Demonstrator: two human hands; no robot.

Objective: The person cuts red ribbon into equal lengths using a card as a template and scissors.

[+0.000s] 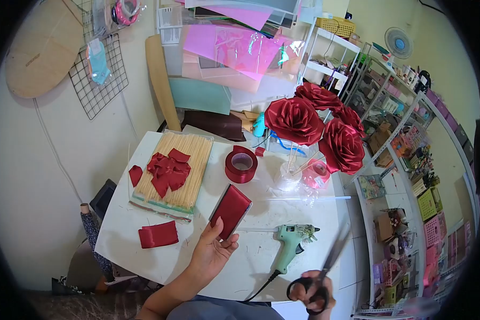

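Observation:
My left hand (212, 255) grips a flat rectangular piece wrapped in dark red satin ribbon (233, 209), held tilted above the white table (197, 266). A grey edge shows along its right side. At the lower right, my right hand (325, 300) has its fingers through the black handles of a pair of scissors (333, 255); the blades point up and look blurred. Left of my left hand lies a folded piece of red ribbon (159, 234). Beyond it, cut red petals (169, 169) rest on a pack of wooden sticks (194, 154). A red ribbon roll (232, 169) stands near the middle.
A green glue gun (289, 246) lies between my hands, its black cord (262, 287) running to the front edge. Several red ribbon roses (294, 121) on sticks rise from a holder at the back right. Shelves with craft supplies (397, 240) line the right side.

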